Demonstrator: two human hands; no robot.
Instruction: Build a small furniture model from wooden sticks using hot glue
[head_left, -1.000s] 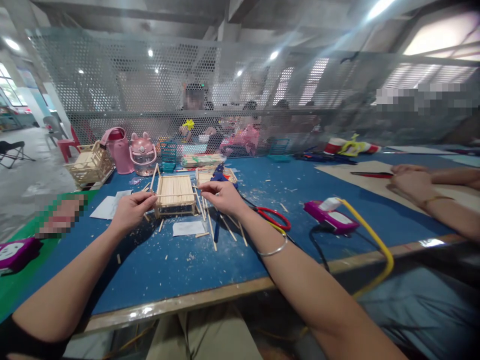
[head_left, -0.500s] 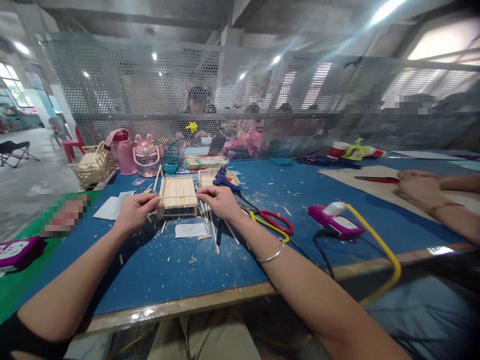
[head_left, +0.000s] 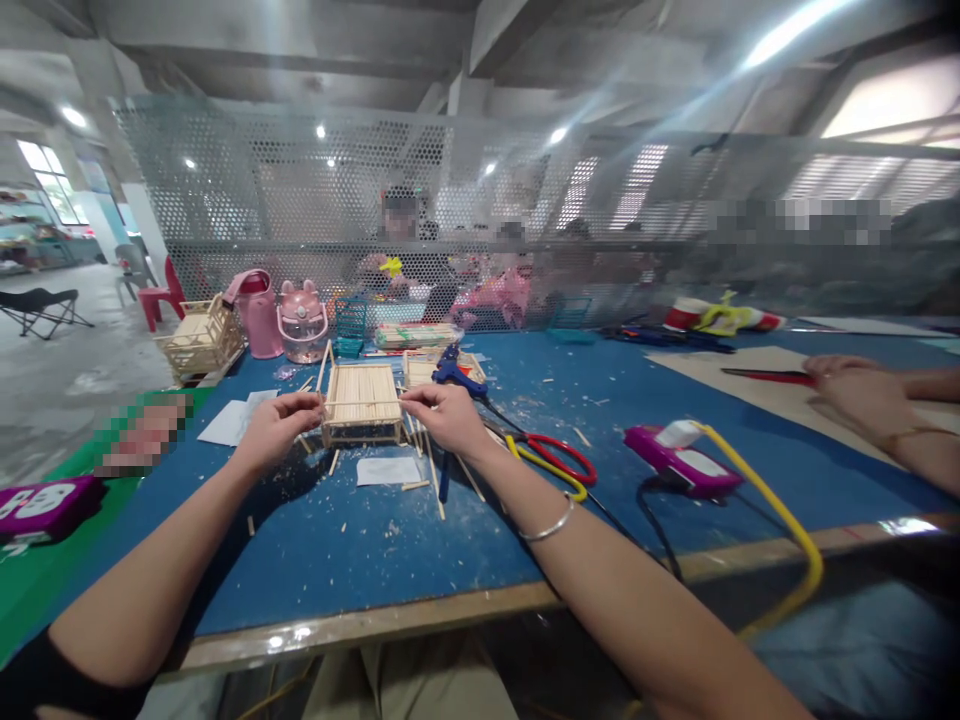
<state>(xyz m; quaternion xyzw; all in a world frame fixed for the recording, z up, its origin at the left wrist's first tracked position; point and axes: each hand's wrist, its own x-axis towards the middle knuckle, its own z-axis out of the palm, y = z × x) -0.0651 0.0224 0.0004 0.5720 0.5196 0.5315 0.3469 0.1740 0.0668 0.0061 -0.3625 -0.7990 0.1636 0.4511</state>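
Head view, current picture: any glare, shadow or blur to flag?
Head view, top right: long white ceiling light throws bluish streaks; head view, right: grey perforated screen looks smeared; head view, centre-left: a shadow lies on the blue tabletop below the bare left hand.

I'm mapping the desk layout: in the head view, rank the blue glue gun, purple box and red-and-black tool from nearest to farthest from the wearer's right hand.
From the right hand:
1. blue glue gun: just beyond the hand
2. purple box: off to the right
3. red-and-black tool: farther right still
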